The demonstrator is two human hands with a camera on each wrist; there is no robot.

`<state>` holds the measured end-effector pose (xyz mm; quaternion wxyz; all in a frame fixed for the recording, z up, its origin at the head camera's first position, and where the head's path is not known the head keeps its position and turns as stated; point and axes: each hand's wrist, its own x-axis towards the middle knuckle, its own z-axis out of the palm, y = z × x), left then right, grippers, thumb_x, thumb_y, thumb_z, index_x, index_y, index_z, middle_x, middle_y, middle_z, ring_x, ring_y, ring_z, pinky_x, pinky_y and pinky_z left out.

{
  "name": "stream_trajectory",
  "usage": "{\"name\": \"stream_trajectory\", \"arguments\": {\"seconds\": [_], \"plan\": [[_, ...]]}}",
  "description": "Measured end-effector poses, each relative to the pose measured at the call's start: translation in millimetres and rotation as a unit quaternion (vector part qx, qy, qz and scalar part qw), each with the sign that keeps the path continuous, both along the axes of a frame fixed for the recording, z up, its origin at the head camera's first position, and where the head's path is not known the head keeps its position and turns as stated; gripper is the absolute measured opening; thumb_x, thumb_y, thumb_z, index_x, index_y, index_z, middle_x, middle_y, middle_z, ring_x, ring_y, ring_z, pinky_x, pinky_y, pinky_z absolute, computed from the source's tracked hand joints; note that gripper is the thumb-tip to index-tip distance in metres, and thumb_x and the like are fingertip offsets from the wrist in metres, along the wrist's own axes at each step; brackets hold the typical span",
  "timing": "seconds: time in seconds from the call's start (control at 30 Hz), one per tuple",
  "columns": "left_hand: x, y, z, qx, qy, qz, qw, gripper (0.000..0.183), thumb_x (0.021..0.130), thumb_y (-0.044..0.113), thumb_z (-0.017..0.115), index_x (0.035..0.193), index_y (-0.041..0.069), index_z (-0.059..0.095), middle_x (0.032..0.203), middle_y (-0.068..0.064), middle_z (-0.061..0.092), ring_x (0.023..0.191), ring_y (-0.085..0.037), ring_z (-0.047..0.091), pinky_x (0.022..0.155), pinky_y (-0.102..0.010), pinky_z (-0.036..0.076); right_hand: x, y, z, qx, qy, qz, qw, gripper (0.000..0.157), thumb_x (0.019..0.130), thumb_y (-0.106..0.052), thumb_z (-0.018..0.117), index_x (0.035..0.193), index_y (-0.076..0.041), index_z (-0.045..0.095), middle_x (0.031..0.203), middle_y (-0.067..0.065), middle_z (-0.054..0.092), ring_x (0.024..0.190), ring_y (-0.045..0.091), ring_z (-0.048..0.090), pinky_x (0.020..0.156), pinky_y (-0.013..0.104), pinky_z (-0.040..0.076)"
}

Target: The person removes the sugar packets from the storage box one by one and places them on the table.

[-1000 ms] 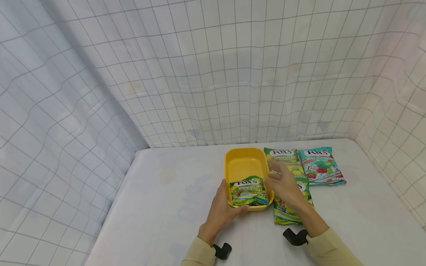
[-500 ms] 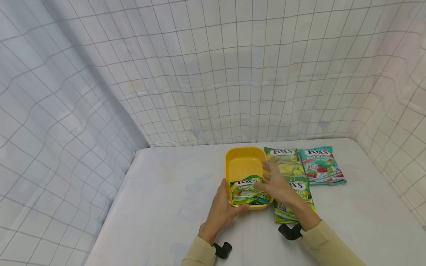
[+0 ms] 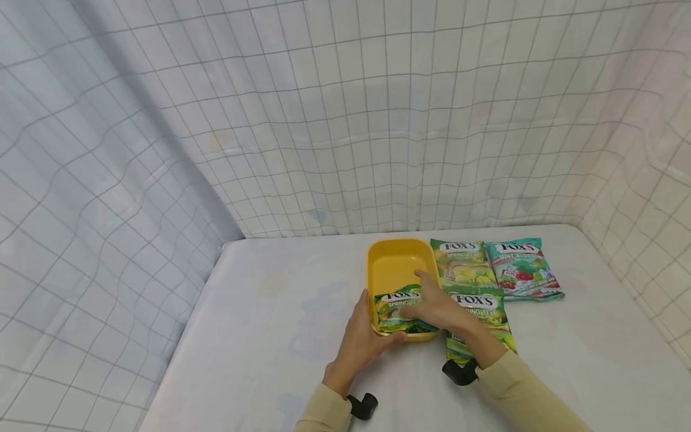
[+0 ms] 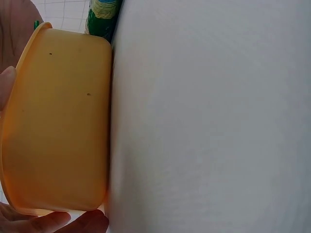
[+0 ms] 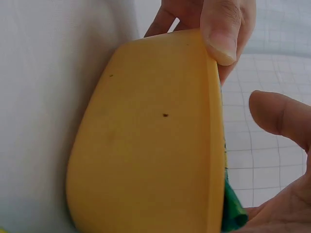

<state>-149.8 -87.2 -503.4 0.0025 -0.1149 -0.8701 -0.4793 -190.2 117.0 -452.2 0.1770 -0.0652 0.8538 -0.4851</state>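
The yellow rectangular container (image 3: 396, 267) rests on the table, near its far edge in the head view. My left hand (image 3: 363, 337) grips its left near corner, with the thumb over the near rim and the fingers along the left wall. In the container's near half lies a green Fox's Spring Tea candy bag (image 3: 393, 312), slightly crumpled. My right hand (image 3: 438, 307) reaches over the right wall onto this bag, thumb and index finger spread apart. In the right wrist view, the right thumb (image 5: 279, 116) stands clear of the container's rim. The right hand's lower fingers are hidden.
Right of the container lie two more Spring Tea bags, a far one (image 3: 463, 267) and a nearer one (image 3: 488, 309) partly under the right forearm. Beside them lies a teal Mint Blossom bag (image 3: 525, 270). Grid-patterned white cloth (image 3: 378, 150) walls the table's back and sides.
My right hand has moved left and slightly down, from above the container's right rim onto the candy bag inside. The left hand keeps its grip on the container.
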Motion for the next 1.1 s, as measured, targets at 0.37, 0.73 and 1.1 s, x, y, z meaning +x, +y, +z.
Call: {"name": "stream_trajectory", "arguments": {"seconds": [0.37, 0.73, 1.1], "plan": [[2.0, 2.2, 0.8, 0.0, -0.008, 0.002, 1.0, 0.113, 0.075, 0.052, 0.088, 0.158, 0.007, 0.024, 0.136, -0.008, 0.051, 0.117, -0.02, 0.053, 0.104, -0.046, 0.045, -1.9, -5.3, 0.6, 0.041, -0.004, 0.01, 0.999, 0.101, 0.087, -0.025, 0.08, 0.16, 0.002, 0.016, 0.154, 0.03, 0.036, 0.136, 0.048, 0.042, 0.106, 0.066, 0.036], [0.2, 0.1, 1.1, -0.002, 0.006, 0.001, 1.0, 0.113, 0.077, 0.047, 0.088, 0.159, 0.006, 0.023, 0.143, -0.011, 0.049, 0.128, -0.025, 0.052, 0.107, -0.051, 0.043, -5.9, -4.7, -5.0, -0.01, -0.012, -0.047, 0.999, 0.095, 0.087, -0.025, 0.08, 0.158, 0.002, 0.022, 0.152, 0.031, 0.038, 0.135, 0.048, 0.042, 0.106, 0.064, 0.037], [0.1, 0.3, -1.0, 0.006, 0.011, -0.001, 0.9999, 0.111, 0.075, 0.05, 0.088, 0.157, 0.008, 0.027, 0.142, -0.008, 0.05, 0.127, -0.021, 0.051, 0.108, -0.048, 0.042, -7.3, -3.0, -8.7, -0.049, -0.044, -0.063, 0.996, 0.09, 0.089, -0.023, 0.079, 0.156, 0.004, 0.025, 0.155, 0.031, 0.033, 0.138, 0.049, 0.038, 0.107, 0.064, 0.036]]}}
